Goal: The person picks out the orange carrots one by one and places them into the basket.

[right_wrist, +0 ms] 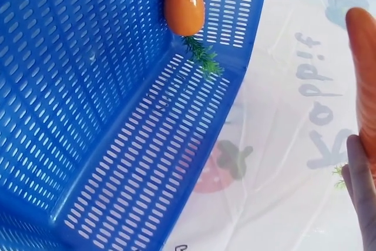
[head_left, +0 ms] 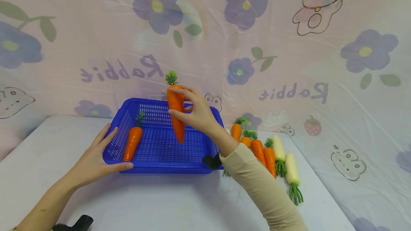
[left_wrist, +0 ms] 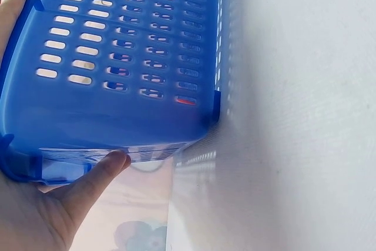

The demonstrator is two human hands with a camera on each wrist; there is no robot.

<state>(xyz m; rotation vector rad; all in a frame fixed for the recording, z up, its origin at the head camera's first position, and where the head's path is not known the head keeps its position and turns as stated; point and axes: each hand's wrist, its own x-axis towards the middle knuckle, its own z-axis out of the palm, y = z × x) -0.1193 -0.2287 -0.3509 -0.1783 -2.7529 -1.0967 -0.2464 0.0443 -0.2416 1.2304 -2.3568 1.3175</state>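
Observation:
A blue perforated plastic basket (head_left: 167,170) stands on the white table. My left hand (head_left: 91,161) holds its near left corner, fingers along the left rim and thumb at the front; the left wrist view shows the thumb (left_wrist: 97,183) against the basket wall. Above the basket's interior, my right hand (head_left: 200,113) grips an orange carrot (head_left: 175,101) between thumb and fingers, its green top up and its tip pointing down. At the right edge of the right wrist view, that carrot (right_wrist: 365,74) is partly cut off. Another carrot (head_left: 132,143) leans along the basket's left side.
To the right of the basket lie several carrots (head_left: 258,150), partly hidden by the right sleeve (head_left: 257,177). Beside them are two white radishes (head_left: 292,168) with green stems. A patterned curtain (head_left: 205,45) hangs behind the table (head_left: 154,202).

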